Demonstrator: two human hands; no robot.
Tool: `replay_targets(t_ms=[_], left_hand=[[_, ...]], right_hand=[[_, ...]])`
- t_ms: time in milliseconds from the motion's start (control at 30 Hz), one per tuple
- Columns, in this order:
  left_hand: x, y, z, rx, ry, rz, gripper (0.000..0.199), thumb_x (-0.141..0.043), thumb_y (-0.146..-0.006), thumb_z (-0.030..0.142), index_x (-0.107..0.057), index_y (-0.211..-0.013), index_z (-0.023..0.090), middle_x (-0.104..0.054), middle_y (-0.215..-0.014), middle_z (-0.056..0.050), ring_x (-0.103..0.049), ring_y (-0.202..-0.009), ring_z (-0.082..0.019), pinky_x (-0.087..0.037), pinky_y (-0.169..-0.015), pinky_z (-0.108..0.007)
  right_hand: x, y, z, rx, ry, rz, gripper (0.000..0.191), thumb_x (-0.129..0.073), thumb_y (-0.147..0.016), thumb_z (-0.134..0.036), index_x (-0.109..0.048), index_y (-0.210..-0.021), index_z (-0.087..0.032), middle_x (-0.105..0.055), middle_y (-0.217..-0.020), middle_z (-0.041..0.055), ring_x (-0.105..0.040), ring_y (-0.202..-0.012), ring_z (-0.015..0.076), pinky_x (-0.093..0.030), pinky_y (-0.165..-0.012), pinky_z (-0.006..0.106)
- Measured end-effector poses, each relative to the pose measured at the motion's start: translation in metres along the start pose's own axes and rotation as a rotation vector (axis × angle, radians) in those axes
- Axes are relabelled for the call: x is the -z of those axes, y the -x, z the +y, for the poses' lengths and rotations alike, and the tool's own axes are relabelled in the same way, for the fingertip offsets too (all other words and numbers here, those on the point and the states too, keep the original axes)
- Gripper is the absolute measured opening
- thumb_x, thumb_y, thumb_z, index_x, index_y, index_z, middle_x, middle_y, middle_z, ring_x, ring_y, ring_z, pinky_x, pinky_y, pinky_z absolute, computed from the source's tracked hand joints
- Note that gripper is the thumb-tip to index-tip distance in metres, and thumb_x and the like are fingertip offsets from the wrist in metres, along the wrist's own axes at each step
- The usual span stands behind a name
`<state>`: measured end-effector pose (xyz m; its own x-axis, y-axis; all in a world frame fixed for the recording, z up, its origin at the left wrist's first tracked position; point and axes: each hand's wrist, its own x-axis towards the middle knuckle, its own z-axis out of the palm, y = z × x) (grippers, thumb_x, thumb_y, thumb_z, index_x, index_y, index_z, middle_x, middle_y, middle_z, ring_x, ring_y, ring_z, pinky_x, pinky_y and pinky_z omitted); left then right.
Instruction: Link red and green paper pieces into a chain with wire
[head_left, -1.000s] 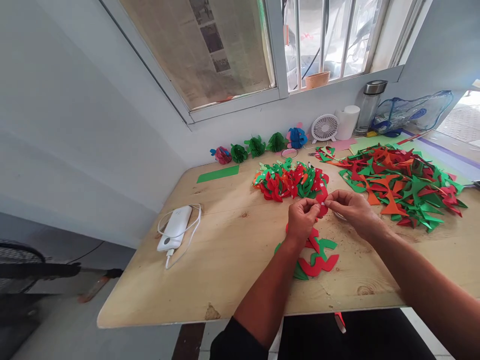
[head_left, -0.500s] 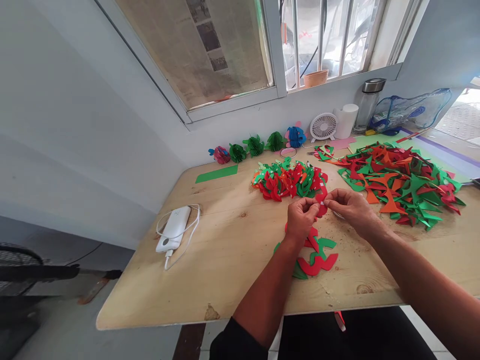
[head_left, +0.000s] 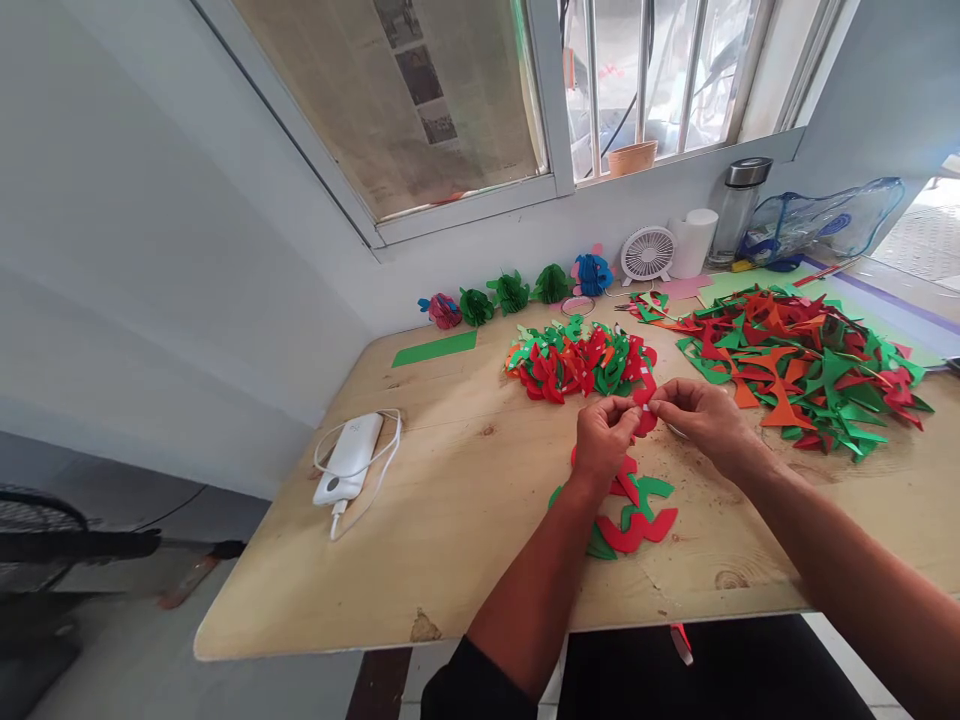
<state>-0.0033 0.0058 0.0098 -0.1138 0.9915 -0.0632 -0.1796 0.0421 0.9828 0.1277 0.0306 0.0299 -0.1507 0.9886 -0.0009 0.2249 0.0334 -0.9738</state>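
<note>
A red paper piece (head_left: 645, 420) with a small white patch is pinched between my left hand (head_left: 604, 435) and my right hand (head_left: 699, 418). My left fingers close on its left side, and my right thumb and forefinger meet at its right edge. Just behind it, a cluster of red and green paper shapes (head_left: 559, 365) with small white patches lies on the wooden table (head_left: 450, 480). Loose red cutouts (head_left: 637, 530) and green cutouts (head_left: 654, 488) lie in front of my left hand, partly covered by my forearm.
A large heap of red, green and orange scraps (head_left: 810, 370) spreads at the right. Paper ornaments (head_left: 510, 291), a small fan (head_left: 647, 254) and a glass bottle (head_left: 733, 220) line the wall. A white power bank (head_left: 349, 458) with a cable lies at the left.
</note>
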Motion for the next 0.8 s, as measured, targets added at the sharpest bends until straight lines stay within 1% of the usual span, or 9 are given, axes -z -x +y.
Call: replay_targets(t_ms=[233,433,533,633,700,800], left_hand=[[0.001,-0.001,-0.002,-0.031,-0.033,-0.011,0.018,-0.066,-0.065,0.032,-0.062,-0.064,0.014,-0.060,-0.055,-0.002,-0.054,-0.049,-0.010,-0.041,-0.046,-0.020],[0.001,-0.002,-0.004,-0.023,-0.033,0.003,0.015,-0.065,-0.065,0.029,-0.061,-0.064,0.014,-0.059,-0.055,-0.001,-0.052,-0.047,-0.008,-0.043,-0.048,-0.020],[0.000,-0.003,-0.004,-0.006,-0.021,0.017,0.016,-0.065,-0.065,0.030,-0.060,-0.063,0.014,-0.059,-0.054,0.000,-0.050,-0.047,-0.008,-0.043,-0.047,-0.020],[0.000,-0.002,-0.003,0.011,-0.008,0.025,0.019,-0.066,-0.064,0.032,-0.061,-0.064,0.014,-0.060,-0.055,-0.001,-0.051,-0.047,-0.008,-0.043,-0.047,-0.020],[-0.001,-0.002,-0.003,0.014,-0.007,0.026,0.019,-0.066,-0.065,0.033,-0.062,-0.064,0.014,-0.061,-0.056,-0.002,-0.052,-0.048,-0.009,-0.042,-0.047,-0.020],[-0.001,-0.001,-0.002,0.004,-0.011,0.025,0.019,-0.065,-0.066,0.033,-0.062,-0.065,0.014,-0.062,-0.058,-0.003,-0.055,-0.050,-0.010,-0.043,-0.048,-0.020]], right_hand=[[0.001,-0.001,0.005,0.004,0.014,-0.010,0.023,-0.066,-0.066,-0.040,-0.062,-0.066,-0.017,-0.053,-0.052,-0.0021,-0.033,-0.043,0.0069,-0.020,-0.041,0.024],[0.002,0.000,0.009,0.014,0.004,-0.027,0.026,-0.065,-0.069,-0.043,-0.064,-0.070,-0.016,-0.058,-0.059,0.0002,-0.041,-0.050,0.0090,-0.029,-0.046,0.024],[0.001,0.002,0.003,0.040,0.008,0.008,0.026,-0.064,-0.070,-0.043,-0.065,-0.072,-0.017,-0.057,-0.060,-0.0001,-0.043,-0.052,0.0100,-0.031,-0.048,0.025],[0.001,0.004,-0.003,0.073,0.014,0.071,0.023,-0.063,-0.069,-0.041,-0.064,-0.072,-0.018,-0.060,-0.065,0.0017,-0.048,-0.059,0.0126,-0.035,-0.051,0.025],[0.001,0.003,-0.004,0.069,0.004,0.101,0.021,-0.062,-0.069,-0.039,-0.063,-0.072,-0.019,-0.060,-0.066,0.0024,-0.049,-0.060,0.0134,-0.036,-0.051,0.025],[0.001,0.001,-0.003,0.043,-0.023,0.134,0.021,-0.060,-0.070,-0.040,-0.061,-0.071,-0.019,-0.058,-0.064,0.0022,-0.048,-0.058,0.0130,-0.036,-0.049,0.025]])
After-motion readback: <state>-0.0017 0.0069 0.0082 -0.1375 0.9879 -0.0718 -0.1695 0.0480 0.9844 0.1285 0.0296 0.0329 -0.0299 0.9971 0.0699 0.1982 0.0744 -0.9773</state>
